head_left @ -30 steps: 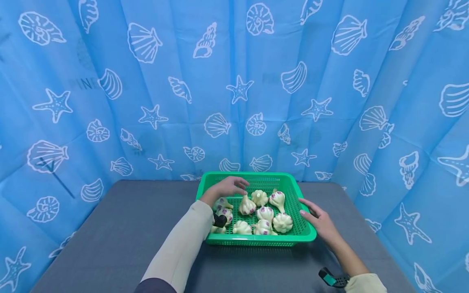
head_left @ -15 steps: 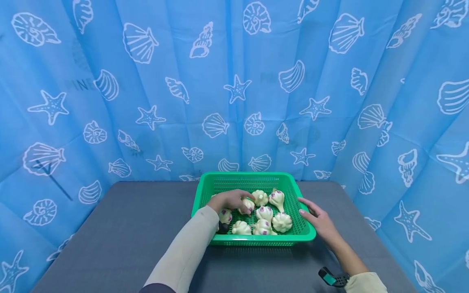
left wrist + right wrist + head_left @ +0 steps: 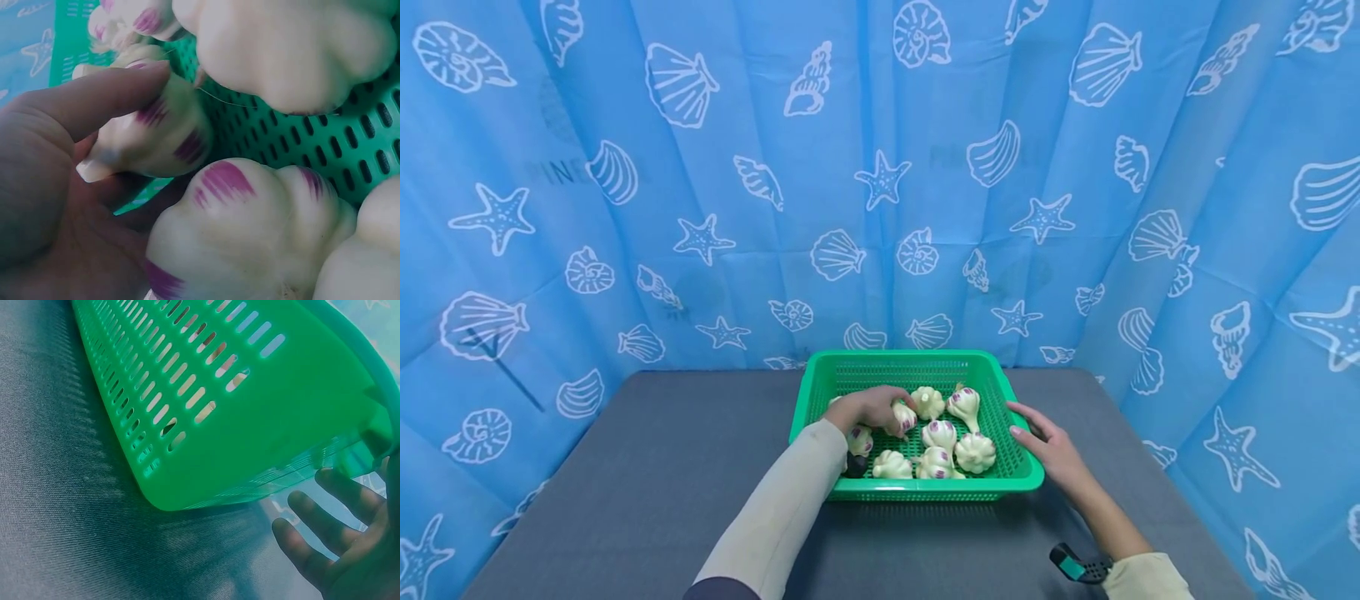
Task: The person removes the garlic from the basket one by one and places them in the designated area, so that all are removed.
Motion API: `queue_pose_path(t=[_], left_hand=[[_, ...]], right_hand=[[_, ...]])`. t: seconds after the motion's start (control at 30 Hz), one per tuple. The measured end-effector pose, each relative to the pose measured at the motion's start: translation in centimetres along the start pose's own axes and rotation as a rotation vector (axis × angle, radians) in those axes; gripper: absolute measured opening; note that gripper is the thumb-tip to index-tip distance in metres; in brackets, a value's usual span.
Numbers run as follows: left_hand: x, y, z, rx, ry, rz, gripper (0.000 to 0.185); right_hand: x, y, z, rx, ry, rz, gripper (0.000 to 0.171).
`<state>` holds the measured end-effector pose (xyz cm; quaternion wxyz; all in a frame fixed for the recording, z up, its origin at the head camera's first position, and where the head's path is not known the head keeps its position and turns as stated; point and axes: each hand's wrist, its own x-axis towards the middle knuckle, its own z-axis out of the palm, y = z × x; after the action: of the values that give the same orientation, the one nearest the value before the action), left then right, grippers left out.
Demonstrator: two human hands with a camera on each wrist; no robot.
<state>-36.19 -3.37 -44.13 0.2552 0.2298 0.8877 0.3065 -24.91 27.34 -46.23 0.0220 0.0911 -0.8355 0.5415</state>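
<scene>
A green plastic basket (image 3: 925,485) with slotted walls holds several white garlic bulbs (image 3: 975,452) with purple streaks. My left hand (image 3: 876,407) reaches into its left half and grips one garlic bulb (image 3: 181,134). In the left wrist view the thumb lies over this bulb, with fingers behind and beneath it, partly hidden. Another streaked bulb (image 3: 250,225) lies close beside the palm. At the basket's right rim is my right hand (image 3: 1055,454), thumb and fingertips close to the edge. The right wrist view shows its fingers (image 3: 300,547) extended and spread outside the basket wall.
The basket stands on a grey cloth-covered table (image 3: 715,467), near its back edge. Behind hangs a blue curtain (image 3: 880,208) printed with white shells and starfish. A dark strap with a green patch (image 3: 1072,567) is on the right wrist.
My left hand has come down from above the basket onto the garlic bulb, and its thumb and fingers have closed round it. The right hand has stayed at the rim.
</scene>
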Motion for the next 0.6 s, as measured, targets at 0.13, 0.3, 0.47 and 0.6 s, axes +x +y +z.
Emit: queue_pose_path(t=[0.13,0.3,0.47,0.6], left_hand=[[-0.5,0.1,-0.5,-0.088,-0.01,0.032,0.045],[-1.5,0.4,-1.6,-0.128,-0.029,0.045,0.046],[-2.4,0.5,-2.6,-0.204,-0.04,0.081,0.047],[-3.0,0.5,-3.2,-0.248,-0.045,0.112,0.046]], right_hand=[[0.1,0.1,0.1,-0.004,-0.005,-0.008,0.052],[0.1,0.0,0.1,-0.007,-0.01,-0.024,0.052],[0.1,0.1,0.1,-0.018,-0.005,-0.036,0.051],[0.0,0.2,0.1,-0.025,0.0,-0.031,0.051]])
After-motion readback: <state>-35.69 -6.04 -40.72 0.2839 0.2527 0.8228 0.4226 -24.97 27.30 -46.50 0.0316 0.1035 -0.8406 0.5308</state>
